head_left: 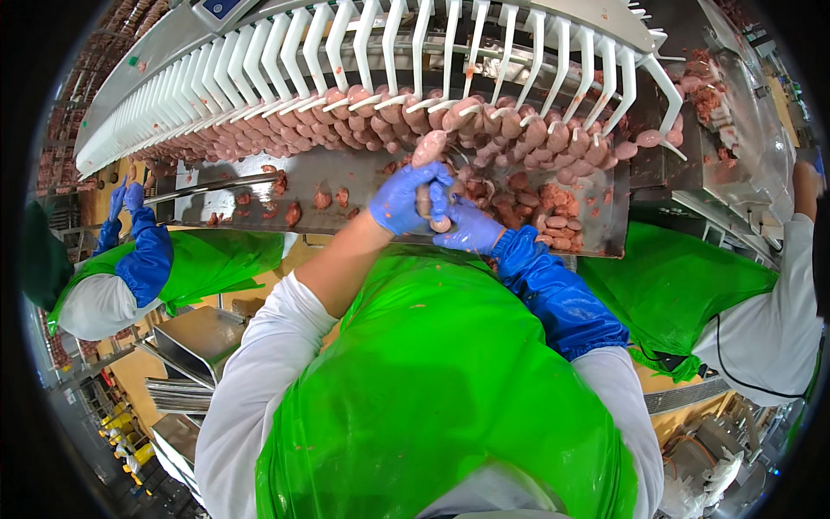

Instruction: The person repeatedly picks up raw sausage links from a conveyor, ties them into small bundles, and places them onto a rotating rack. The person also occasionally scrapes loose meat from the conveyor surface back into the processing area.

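My left hand (399,204), in a purple-blue glove, is wrapped round a pale pink sausage link (430,147) that sticks up past its fingers. More of the casing shows between my hands, with a rounded end below. My right hand (474,230), gloved alike, closes on this lower part from the other side; its fingertips are partly hidden. Just beyond, rows of linked sausages (380,128) hang from white hooks (363,48). Under my hands, a metal tray (298,169) holds loose links (560,232) and lumps of ground meat (558,201), mostly to the right.
A metal rod (216,185) lies over the tray's left part. Co-workers in green aprons stand at the left (203,264) and right (683,281). Metal machinery (743,147) stands at the far right, with meat on it. Behind me on the left are metal trays (199,337).
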Available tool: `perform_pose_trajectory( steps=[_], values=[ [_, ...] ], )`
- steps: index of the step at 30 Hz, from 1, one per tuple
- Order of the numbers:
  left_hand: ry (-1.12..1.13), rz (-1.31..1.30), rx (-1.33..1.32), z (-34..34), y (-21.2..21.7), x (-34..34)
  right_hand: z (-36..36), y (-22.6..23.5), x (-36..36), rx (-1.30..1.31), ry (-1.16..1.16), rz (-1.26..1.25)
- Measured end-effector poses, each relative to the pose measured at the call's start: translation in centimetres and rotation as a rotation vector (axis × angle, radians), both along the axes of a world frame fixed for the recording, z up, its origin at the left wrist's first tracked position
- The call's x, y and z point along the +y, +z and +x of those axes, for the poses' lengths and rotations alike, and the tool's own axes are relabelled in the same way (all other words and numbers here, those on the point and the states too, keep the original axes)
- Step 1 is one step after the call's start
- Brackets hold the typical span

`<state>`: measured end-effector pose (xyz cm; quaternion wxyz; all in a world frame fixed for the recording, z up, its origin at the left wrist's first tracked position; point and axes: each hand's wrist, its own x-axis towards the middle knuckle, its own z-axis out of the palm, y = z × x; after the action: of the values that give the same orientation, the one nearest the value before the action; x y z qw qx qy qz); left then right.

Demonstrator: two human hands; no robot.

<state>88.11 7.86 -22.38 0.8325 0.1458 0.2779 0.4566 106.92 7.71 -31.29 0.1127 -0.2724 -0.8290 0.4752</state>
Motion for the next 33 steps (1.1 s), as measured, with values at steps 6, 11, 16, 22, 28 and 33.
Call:
perform_pose_trajectory(
  steps=[6, 11, 16, 22, 28, 33],
  values=[
    [-0.126, 0.129, 0.250, -6.4, -1.2, 1.8, 7.6, 2.0, 0.8, -0.334, -0.040, 0.041],
    [-0.157, 0.116, 0.439, -6.5, -1.4, 3.9, 15.2, 3.2, 0.1, -0.504, -0.211, -0.117],
    [-0.124, 0.165, 0.521, -5.7, -4.1, 5.5, 19.7, 6.4, -0.1, -0.709, -0.199, 0.052],
    [0.331, 0.717, 1.503, 0.5, -8.8, 1.8, 16.0, 11.3, -1.4, -0.099, -0.376, -0.753],
    [-0.648, 0.805, 0.813, 7.5, -0.8, -0.1, 10.7, 10.7, -0.3, 0.121, -0.266, -0.694],
    [-0.934, 0.393, 0.848, 5.0, 1.2, 2.6, 11.4, 8.7, 1.4, -0.031, -0.203, -0.240]
  ],
)
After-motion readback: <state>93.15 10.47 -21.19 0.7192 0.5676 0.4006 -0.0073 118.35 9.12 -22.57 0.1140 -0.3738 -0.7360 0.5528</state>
